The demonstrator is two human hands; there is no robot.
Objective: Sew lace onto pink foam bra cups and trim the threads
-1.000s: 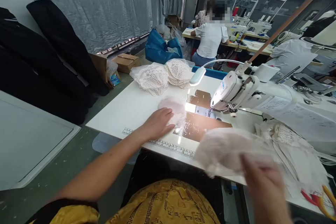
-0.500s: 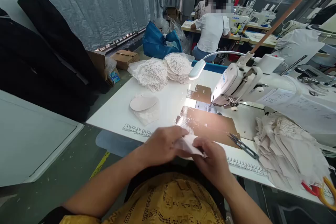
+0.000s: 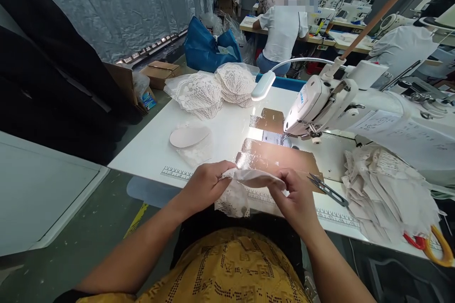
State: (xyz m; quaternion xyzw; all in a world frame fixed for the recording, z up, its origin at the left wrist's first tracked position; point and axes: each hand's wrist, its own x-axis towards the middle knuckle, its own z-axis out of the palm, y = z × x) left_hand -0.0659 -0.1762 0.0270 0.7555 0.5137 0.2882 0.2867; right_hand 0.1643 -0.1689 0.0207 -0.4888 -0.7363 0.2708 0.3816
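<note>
Both my hands hold one pale lace fabric piece over the near edge of the white sewing table. My left hand pinches its left end, fingers closed. At the right end my right hand grips it, fingers curled. Lace hangs down between them. A white sewing machine stands just beyond, its lamp lighting the brown plates under the needle. Thread snips lie right of my right hand.
A flat oval pad on lace lies at the table's left. Two lace stacks sit at the far edge. A heap of cut fabric and orange-handled scissors lie right. Another person sits at a far table. Cardboard boxes stand on the floor.
A second ago my left hand lay on the table and my right carried fabric in. They met half a second ago, and now spread the piece apart with lace hanging down.
</note>
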